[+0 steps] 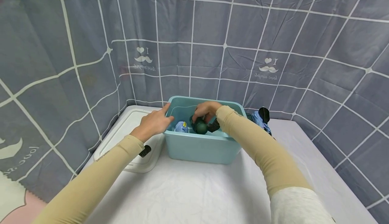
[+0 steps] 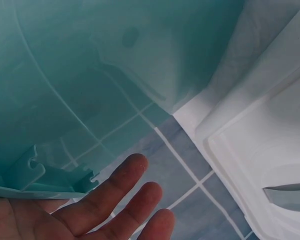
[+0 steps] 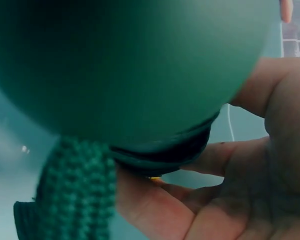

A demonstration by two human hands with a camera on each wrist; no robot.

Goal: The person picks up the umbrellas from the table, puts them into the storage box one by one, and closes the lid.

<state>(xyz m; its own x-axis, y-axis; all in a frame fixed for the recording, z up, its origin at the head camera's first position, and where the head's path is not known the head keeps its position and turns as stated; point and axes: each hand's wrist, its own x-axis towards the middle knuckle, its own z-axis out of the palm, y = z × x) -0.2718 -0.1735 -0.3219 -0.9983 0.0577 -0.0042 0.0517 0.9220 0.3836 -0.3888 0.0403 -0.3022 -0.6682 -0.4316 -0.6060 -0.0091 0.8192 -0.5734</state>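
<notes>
A light teal plastic bin (image 1: 200, 148) stands on the white-covered table. Its left rim is touched by my left hand (image 1: 154, 122). In the left wrist view, the extended fingers (image 2: 107, 195) show outside the bin wall. My right hand (image 1: 206, 111) reaches inside and holds a dark green folded umbrella (image 1: 200, 127). Close up in the right wrist view, its smooth rounded end (image 3: 135, 65) and woven strap (image 3: 77, 185) fill the left side, with fingers (image 3: 160, 205) curled round the dark cloth behind. A blue bundle (image 1: 181, 127) with a yellow spot lies at the bin's left.
Left of the bin lies a white lid (image 1: 121, 139), partly under my left forearm. Against the bin's right side sit blue and dark green folded cloth items (image 1: 260, 118), one with a black end. A grey checked curtain (image 1: 206, 58) hangs behind.
</notes>
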